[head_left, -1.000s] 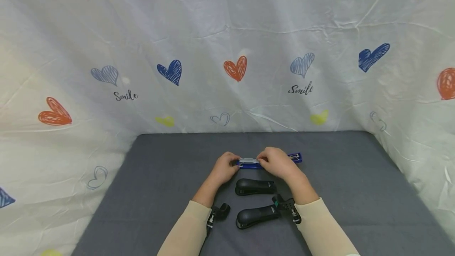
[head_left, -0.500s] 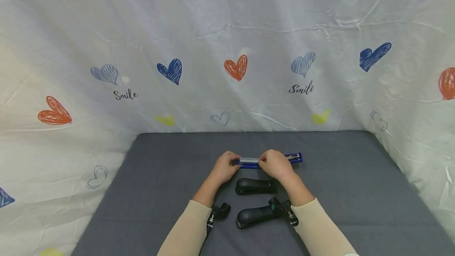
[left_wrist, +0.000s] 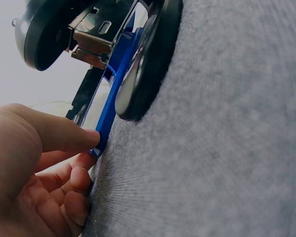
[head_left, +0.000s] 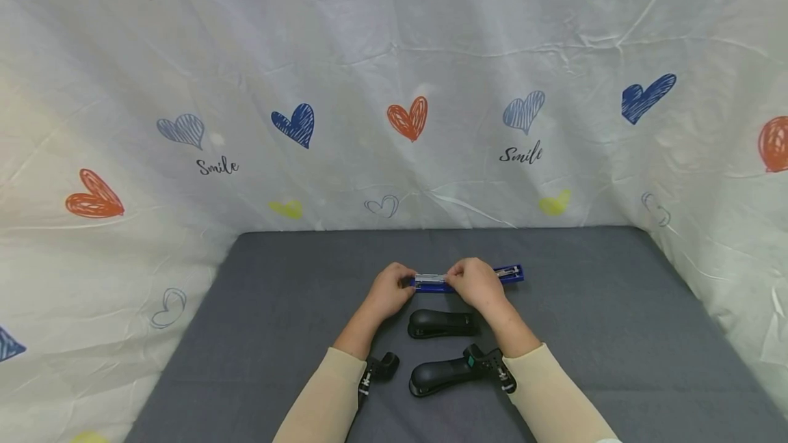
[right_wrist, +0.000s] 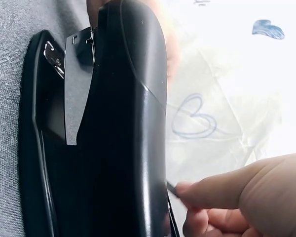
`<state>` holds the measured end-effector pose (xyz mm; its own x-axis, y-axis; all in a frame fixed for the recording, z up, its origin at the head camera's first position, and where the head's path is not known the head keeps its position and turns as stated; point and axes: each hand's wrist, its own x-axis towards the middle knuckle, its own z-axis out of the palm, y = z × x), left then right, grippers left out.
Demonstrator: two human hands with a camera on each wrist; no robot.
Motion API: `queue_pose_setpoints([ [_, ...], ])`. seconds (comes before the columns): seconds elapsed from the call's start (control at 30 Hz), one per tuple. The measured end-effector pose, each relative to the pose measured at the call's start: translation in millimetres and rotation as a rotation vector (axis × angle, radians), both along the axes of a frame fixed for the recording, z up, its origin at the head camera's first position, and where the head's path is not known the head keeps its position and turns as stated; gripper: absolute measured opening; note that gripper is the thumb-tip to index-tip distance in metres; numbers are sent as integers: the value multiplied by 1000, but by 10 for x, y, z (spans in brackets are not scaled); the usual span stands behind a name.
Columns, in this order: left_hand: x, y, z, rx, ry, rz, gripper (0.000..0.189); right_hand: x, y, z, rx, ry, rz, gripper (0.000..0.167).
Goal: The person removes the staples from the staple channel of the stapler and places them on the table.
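Note:
A blue stapler lies opened out lengthwise near the table's far side, metal parts showing inside it. A silvery row of staples lies along its left part. My left hand pinches the stapler's left end between thumb and fingers, as the left wrist view shows at the blue tip. With thumb and fingertips my right hand pinches the right end of the staples; in the right wrist view a thin dark piece shows at its fingertips. The right hand covers the stapler's middle.
Two black staplers lie nearer the body: one black stapler just in front of the blue one, another black stapler beside the right wrist camera. Grey cloth covers the table. A white curtain with printed hearts hangs behind it.
My right hand has shifted slightly along the staples, and its forearm has drawn a little to the left. The left hand keeps its place on the blue stapler's end.

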<state>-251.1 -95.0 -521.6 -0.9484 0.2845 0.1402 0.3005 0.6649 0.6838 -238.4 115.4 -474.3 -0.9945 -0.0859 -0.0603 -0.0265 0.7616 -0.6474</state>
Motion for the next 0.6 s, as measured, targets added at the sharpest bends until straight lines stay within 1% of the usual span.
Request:
queue_pose_setpoints([
  [0.17, 1, 0, 5, 7, 1, -1, 27, -18, -13, -22, -90, 33, 22, 11],
  [0.27, -7, 2, 0, 13, 3, 0, 26, -31, -22, -35, -141, 22, 24, 11],
  [0.33, -12, 3, -5, 17, -1, 2, 26, -36, -24, -48, -167, 8, 23, 14],
  [0.47, -13, 4, -11, 18, -1, 5, 26, -38, -21, -66, -187, -3, 31, 20],
  [0.6, -9, 3, -14, 21, -8, 9, 26, -45, -14, -65, -180, 25, 46, 20],
])
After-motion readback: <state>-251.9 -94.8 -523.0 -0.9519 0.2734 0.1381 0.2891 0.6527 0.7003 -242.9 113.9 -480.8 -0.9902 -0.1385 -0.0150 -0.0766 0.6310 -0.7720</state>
